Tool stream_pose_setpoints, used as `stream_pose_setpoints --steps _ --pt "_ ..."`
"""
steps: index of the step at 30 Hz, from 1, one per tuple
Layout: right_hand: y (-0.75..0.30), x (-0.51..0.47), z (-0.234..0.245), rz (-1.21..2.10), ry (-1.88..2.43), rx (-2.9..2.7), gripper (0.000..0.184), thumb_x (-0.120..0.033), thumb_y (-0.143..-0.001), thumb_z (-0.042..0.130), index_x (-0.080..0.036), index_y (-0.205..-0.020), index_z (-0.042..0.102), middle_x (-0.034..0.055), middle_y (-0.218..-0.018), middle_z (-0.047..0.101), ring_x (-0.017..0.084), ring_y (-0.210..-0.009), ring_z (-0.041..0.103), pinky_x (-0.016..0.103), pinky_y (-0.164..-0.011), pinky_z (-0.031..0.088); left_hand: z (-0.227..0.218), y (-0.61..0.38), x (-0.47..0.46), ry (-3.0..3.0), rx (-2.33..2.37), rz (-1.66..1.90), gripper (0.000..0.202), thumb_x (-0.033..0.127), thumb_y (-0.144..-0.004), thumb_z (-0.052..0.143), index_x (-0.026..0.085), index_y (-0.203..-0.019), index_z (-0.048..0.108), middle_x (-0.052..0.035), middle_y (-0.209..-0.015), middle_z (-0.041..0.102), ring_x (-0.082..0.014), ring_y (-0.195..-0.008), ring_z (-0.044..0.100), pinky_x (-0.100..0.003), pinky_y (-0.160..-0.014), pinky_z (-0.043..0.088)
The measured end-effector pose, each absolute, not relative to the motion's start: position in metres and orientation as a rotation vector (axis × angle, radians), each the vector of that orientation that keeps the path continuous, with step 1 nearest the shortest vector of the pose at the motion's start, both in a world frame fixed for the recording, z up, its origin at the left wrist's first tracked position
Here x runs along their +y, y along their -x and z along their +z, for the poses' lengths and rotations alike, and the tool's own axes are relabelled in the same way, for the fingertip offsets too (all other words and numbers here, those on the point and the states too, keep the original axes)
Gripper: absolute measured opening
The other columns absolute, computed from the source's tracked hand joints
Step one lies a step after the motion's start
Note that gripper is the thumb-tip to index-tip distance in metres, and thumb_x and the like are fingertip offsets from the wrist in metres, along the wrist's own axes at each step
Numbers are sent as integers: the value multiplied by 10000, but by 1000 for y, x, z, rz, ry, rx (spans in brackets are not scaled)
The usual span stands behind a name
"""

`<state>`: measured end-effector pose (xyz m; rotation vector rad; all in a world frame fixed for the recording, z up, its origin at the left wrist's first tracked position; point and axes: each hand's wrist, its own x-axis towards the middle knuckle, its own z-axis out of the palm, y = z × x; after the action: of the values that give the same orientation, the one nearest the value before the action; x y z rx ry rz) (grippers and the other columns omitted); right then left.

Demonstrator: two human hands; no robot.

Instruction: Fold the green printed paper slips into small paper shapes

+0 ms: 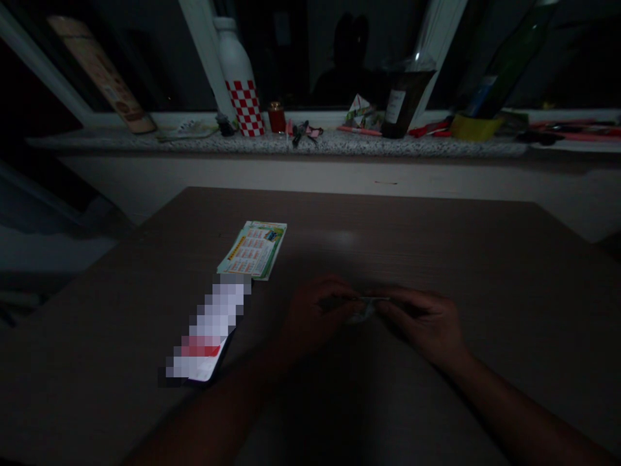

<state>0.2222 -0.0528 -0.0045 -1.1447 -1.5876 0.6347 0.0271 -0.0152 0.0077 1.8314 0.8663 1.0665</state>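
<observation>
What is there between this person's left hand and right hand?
In the head view, a small pale piece sits between the left hand and the right hand, pinched by both; it's too dim to tell what it is.

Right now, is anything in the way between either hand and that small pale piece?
Nothing visible is: the left hand and right hand both have their fingertips at the small pale piece. The lit phone and printed cards lie off to the left, not between them.
</observation>
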Motion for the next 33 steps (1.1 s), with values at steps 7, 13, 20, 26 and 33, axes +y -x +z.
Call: stream_pose_setpoints --steps 7,13,20,26,33 --pt "-222 -53 -3 632 1145 -1578 134 -204 -764 706 -259 -871 766 -1 -819 776 183 -698 735 271 -660 620 10 -27 -16 -1776 879 1076 61 228 -769 693 171 -751 707 -29 -782 684 -149 -740 633 -262 -695 491" --pt "-222 -52 0 642 1145 -1586 110 -245 -780 684 -233 -846 772 24 -800 776 192 -665 732 278 -619 620 10 -27 -17 -1773 893 1076 64 233 -763 702 172 -744 703 -27 -770 681 -148 -731 633 -267 -696 494" --pt "-221 -52 -1 661 1149 -1560 90 -248 -761 698 -236 -818 767 18 -769 775 196 -645 731 279 -596 618 10 -27 -16 -1829 852 1100 59 227 -779 689 185 -802 724 -26 -793 685 -142 -732 633 -256 -691 497" --pt "-221 -52 -4 639 1178 -1498 74 -265 -729 740 -233 -792 761 26 -774 774 203 -670 734 300 -642 624 7 -27 -16 -1806 845 1162 38 215 -767 705 192 -781 731 -19 -792 680 -138 -736 630 -242 -673 496" --pt "-222 -52 -5 637 1149 -1522 42 -235 -745 722 -228 -771 754 27 -767 770 189 -659 727 289 -631 619 7 -26 -15 -1794 854 1114 56 237 -763 710 184 -751 726 -23 -762 676 -138 -705 628 -249 -658 495"
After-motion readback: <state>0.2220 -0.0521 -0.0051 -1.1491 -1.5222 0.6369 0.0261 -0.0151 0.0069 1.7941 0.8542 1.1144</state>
